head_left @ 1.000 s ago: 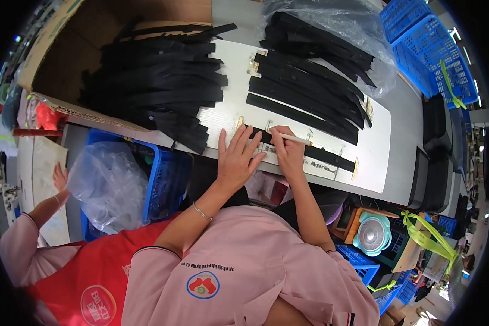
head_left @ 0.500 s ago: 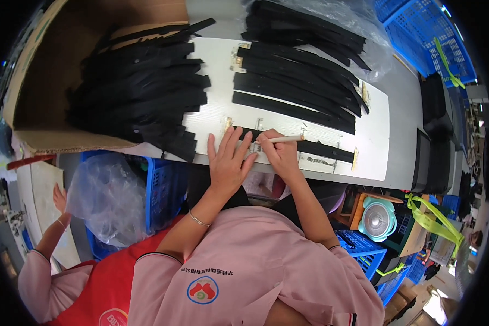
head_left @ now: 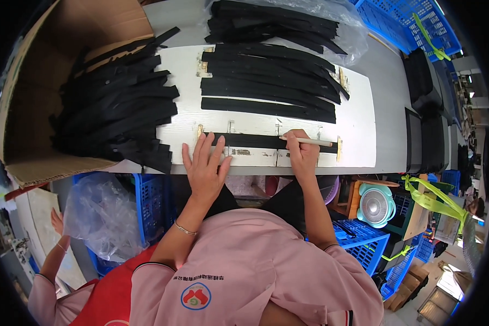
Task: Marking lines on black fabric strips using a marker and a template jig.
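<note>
A single black fabric strip (head_left: 251, 140) lies straight along the near part of a white board (head_left: 356, 122) that has pencil-like lines and tape patches on it. The fingers of my left hand (head_left: 204, 168) are stretched out and rest on the strip's left end. My right hand (head_left: 303, 155) grips a slim white pen (head_left: 316, 142), its tip at the strip by one of the drawn lines. Whether the tip has left a mark there is too small to tell. Beyond, several black strips (head_left: 266, 84) lie side by side on the board.
At left, an open cardboard box (head_left: 24, 108) holds a heap of black strips (head_left: 119, 103) that spills onto the board. More strips (head_left: 271, 24) lie at the back by clear plastic (head_left: 358, 43). Blue crates (head_left: 407, 24), a small turquoise fan (head_left: 376, 206) and a co-worker's arm (head_left: 54, 255) surround the table.
My right hand has moved right along the strip with the pen, away from my left hand. The left hand stays at the strip's left end. The whole view has shifted a little.
</note>
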{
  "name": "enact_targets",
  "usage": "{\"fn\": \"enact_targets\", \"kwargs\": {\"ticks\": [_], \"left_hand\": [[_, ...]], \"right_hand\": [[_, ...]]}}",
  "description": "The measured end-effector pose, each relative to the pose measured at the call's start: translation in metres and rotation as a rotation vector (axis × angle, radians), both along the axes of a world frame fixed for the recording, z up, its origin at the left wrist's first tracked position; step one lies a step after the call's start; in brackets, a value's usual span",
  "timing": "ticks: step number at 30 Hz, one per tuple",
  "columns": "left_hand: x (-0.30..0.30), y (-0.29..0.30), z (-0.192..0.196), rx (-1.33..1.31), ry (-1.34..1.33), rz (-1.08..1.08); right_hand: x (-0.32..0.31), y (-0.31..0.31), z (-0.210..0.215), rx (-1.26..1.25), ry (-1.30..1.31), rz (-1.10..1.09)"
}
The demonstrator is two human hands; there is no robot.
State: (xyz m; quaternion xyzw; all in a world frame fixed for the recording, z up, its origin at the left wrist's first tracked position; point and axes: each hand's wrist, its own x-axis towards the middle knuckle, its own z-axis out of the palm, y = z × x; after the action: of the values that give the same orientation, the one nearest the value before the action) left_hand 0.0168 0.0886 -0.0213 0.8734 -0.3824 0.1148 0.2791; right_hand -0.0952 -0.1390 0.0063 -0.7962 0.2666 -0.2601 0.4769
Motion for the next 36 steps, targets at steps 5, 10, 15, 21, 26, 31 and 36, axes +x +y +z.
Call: {"fn": "enact_targets", "kwargs": {"ticks": [5,10,15,21,26,31,36], "left_hand": [[0.0,0.0,0.001,0.017,0.012,-0.007],[-0.004,-0.007,0.01,0.018,0.051,0.005],[-0.019,-0.06,0.027,-0.239,0.167,-0.139],[-0.021,-0.094,0.015,-0.311,0.222,-0.21],[-0.02,-0.095,0.014,-0.302,0.196,-0.211],[-0.018,-0.089,0.013,-0.301,0.154,-0.185],[-0.026,-0.1,0.013,-0.32,0.147,-0.216]], "right_hand": [[0.002,-0.001,-0.004,-0.02,-0.031,0.005],[0.003,-0.003,-0.011,-0.133,-0.056,0.032],[0.004,-0.001,-0.005,-0.125,0.002,0.011],[0.006,-0.002,-0.01,-0.119,-0.077,-0.003],[-0.004,-0.007,-0.01,-0.035,-0.045,0.093],[-0.003,-0.009,-0.015,-0.085,-0.006,0.191],[-0.011,-0.014,-0.012,-0.182,-0.041,0.146]]}}
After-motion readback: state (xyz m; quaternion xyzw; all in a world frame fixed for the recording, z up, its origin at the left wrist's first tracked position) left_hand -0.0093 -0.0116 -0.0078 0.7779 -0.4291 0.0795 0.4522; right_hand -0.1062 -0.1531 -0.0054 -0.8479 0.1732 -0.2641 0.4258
